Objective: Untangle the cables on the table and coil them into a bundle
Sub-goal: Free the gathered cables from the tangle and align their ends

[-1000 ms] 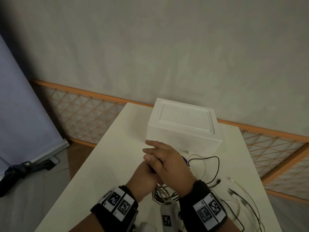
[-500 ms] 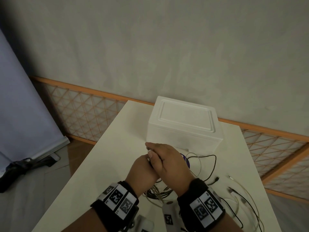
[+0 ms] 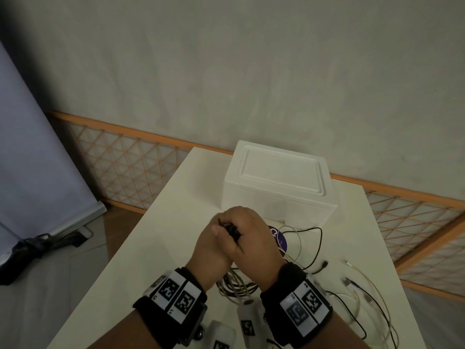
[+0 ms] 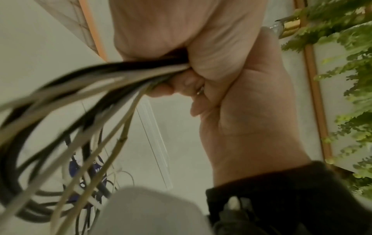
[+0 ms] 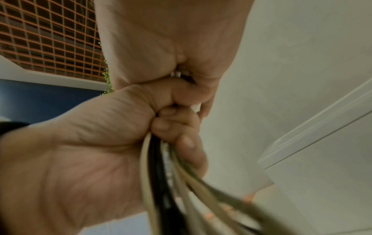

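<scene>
Both hands meet above the middle of the white table (image 3: 173,222). My left hand (image 3: 214,245) grips a bundle of black and cream cables (image 3: 236,285), whose loops hang below the two wrists. My right hand (image 3: 247,231) lies over the left one, its fingers curled round the same strands. In the left wrist view my left hand (image 4: 181,82) is a fist with the cables (image 4: 112,76) fanning out to the left. In the right wrist view my right hand (image 5: 175,127) clamps the cables (image 5: 161,174), which run down and right. The strands inside the fists are hidden.
A closed white foam box (image 3: 276,182) stands just beyond the hands. A purple disc (image 3: 278,235) lies to their right under a black cable loop (image 3: 319,238). More loose black and white cables (image 3: 372,298) trail over the table's right side near its edge.
The right hand's fingers, stretched out over the left hand a second ago, have curled down round the cables. Both hands have shifted slightly away from me, and the hanging loops followed.
</scene>
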Demonstrator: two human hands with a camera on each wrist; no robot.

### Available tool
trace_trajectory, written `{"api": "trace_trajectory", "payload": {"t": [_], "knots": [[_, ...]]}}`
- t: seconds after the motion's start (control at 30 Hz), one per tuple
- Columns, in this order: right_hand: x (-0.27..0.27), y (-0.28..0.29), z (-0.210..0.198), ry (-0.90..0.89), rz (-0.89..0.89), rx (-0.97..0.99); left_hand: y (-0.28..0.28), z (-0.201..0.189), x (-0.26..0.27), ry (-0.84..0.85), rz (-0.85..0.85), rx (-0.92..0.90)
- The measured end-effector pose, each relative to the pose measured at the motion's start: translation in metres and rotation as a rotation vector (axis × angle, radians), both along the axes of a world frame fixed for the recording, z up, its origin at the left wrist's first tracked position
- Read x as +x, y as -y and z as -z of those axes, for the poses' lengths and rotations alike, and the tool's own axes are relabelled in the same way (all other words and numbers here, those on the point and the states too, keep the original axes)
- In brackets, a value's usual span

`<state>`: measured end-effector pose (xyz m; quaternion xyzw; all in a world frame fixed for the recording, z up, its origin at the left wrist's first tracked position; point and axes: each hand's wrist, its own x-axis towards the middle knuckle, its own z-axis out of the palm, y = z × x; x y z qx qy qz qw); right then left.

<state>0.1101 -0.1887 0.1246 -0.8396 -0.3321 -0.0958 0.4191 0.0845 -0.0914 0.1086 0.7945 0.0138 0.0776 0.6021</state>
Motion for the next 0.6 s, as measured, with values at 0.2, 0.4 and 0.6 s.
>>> {"api": "trace_trajectory", "payload": {"t": [0.2,0.4,0.6], "knots": [[0.004,0.014,0.001,-0.115,-0.059,0.108,0.0,0.006,-0.001,0.02,0.049,-0.054],[0.003,0.006,-0.007,0.098,0.024,0.222,0.001,-0.004,0.008,-0.084,0.212,-0.216],[0.008,0.009,-0.013,0.05,-0.055,0.23,-0.005,-0.005,0.006,-0.172,0.254,-0.003]]}}
